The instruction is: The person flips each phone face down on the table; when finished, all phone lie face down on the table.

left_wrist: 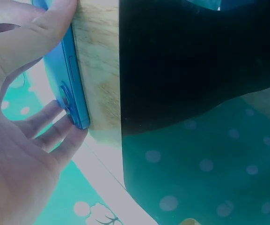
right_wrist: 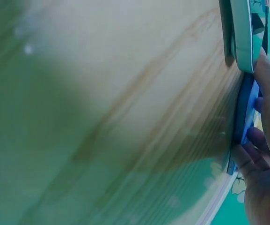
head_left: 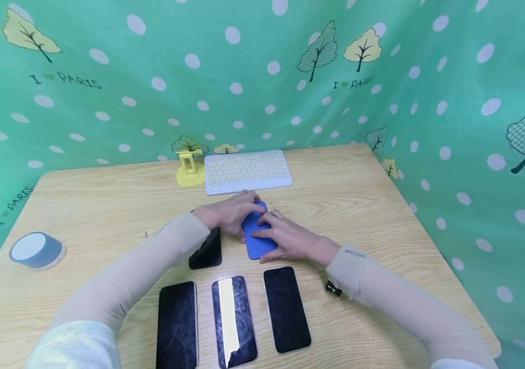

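I have both hands on the blue phone [head_left: 256, 241], out in the middle of the table [head_left: 336, 189]. Its blue back faces up, and the left wrist view shows a round camera bump [left_wrist: 65, 97] at one end. I can't tell if it sits flat on the wood or is a tiny bit up.

My left hand [head_left: 231, 212] holds the phone by its far part. The thumb is by the left edge and the fingers bend round the far end. My right hand [head_left: 292, 238] holds it from the right. Its fingers lie bent over the blue back, and its thumb is by the near end. Each grip is about as wide as the phone.

Just left of the blue phone lies a black phone [head_left: 209, 253], partly under the left sleeve [head_left: 151, 261]. Nearer to me, three more lie side by side with dark fronts up: the left phone [head_left: 176, 323], the middle phone [head_left: 245, 320] with a bright shine on it, and the right phone [head_left: 287, 310].

I see a small black thing [head_left: 333, 288] by the right sleeve [head_left: 382, 292], too hidden to name. At the back are a white keyboard [head_left: 248, 171] and a yellow stand [head_left: 190, 171]. A blue speaker [head_left: 37, 250] is far left. Green cloth [head_left: 225, 77] hangs behind.
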Demonstrator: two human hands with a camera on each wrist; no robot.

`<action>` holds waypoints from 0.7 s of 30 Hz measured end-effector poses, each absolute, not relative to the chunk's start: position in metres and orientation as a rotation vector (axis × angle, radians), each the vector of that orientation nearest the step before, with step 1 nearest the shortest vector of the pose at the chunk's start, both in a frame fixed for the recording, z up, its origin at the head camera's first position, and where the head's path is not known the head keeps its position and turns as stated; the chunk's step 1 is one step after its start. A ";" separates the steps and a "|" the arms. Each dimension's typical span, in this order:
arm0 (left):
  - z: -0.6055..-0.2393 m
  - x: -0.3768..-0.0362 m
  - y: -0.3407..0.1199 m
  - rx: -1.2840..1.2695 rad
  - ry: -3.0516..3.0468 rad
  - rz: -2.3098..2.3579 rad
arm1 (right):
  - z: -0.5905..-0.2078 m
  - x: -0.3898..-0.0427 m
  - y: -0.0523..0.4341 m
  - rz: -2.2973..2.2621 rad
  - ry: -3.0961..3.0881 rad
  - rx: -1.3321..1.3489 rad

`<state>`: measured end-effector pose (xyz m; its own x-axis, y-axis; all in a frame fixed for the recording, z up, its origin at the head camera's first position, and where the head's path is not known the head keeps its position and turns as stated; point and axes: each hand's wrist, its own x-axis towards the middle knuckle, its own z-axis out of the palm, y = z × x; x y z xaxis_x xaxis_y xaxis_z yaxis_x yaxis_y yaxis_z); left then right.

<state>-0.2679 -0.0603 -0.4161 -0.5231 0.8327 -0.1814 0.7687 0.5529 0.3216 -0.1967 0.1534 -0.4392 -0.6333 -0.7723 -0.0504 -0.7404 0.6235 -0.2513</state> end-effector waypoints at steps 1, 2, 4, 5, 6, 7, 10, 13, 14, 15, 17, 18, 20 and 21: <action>-0.415 -0.267 -0.061 1.318 2.478 0.286 | -0.439 -0.196 0.151 -0.309 2.698 -1.268; -0.414 -0.266 -0.063 1.316 2.479 0.282 | -0.439 -0.195 0.150 -0.306 2.706 -1.272; -0.414 -0.264 -0.065 1.309 2.484 0.262 | -0.438 -0.193 0.147 -0.306 2.718 -1.276; -0.413 -0.263 -0.066 1.304 2.487 0.254 | -0.438 -0.192 0.146 -0.305 2.720 -1.277; -0.413 -0.262 -0.068 1.302 2.490 0.252 | -0.437 -0.192 0.145 -0.306 2.719 -1.275; -0.412 -0.261 -0.069 1.305 2.495 0.249 | -0.436 -0.191 0.144 -0.303 2.717 -1.275; -0.406 -0.258 -0.076 1.303 2.512 0.264 | -0.433 -0.189 0.142 -0.293 2.704 -1.266; -0.397 -0.256 -0.086 1.289 2.539 0.307 | -0.430 -0.189 0.140 -0.291 2.706 -1.257; -0.394 -0.255 -0.091 1.277 2.552 0.317 | -0.428 -0.189 0.139 -0.295 2.711 -1.255; -0.391 -0.255 -0.095 1.268 2.567 0.330 | -0.427 -0.189 0.138 -0.295 2.718 -1.260; -0.386 -0.255 -0.105 1.242 2.597 0.343 | -0.424 -0.190 0.135 -0.304 2.722 -1.277; -0.384 -0.255 -0.110 1.225 2.612 0.345 | -0.423 -0.191 0.133 -0.306 2.721 -1.295; -0.383 -0.254 -0.120 1.186 2.628 0.340 | -0.421 -0.192 0.129 -0.306 2.716 -1.326; -0.383 -0.253 -0.126 1.164 2.629 0.342 | -0.420 -0.192 0.126 -0.301 2.711 -1.341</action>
<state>-0.2532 -0.1256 -0.3828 -0.6516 0.7477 -0.1282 0.6901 0.6544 0.3092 -0.1924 0.1261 -0.4196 -0.6064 -0.7952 -0.0041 -0.7750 0.5921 -0.2211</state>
